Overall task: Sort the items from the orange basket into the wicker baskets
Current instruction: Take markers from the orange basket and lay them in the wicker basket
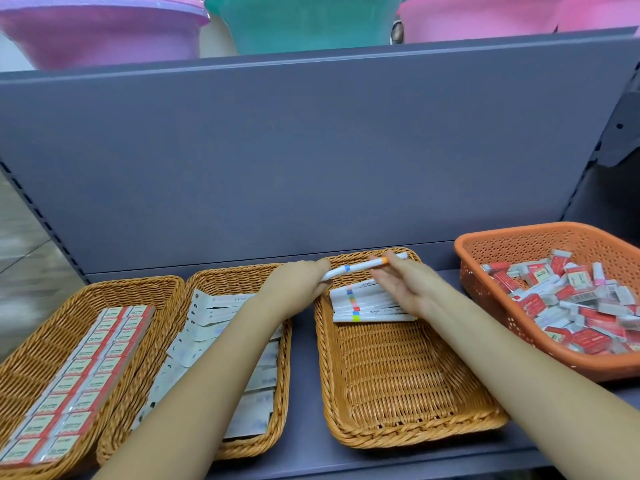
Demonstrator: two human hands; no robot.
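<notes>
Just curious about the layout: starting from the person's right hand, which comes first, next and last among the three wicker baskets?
From the right hand:
1. Marker basket, directly beneath it.
2. Middle basket of white packets, to its left.
3. Basket of red boxes, far left.

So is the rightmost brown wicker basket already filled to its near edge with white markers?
No, the rightmost wicker basket holds white markers only at its far end; its near part shows bare weave.

Grey-blue metal shelf board [304, 344] carries four baskets: three shallow rectangular wicker baskets, at 8 o'clock [31, 344], at 7 o'clock [221, 271], at 5 o'clock [388, 434]; perforated orange plastic basket [478, 271] at 3 o'clock.
</notes>
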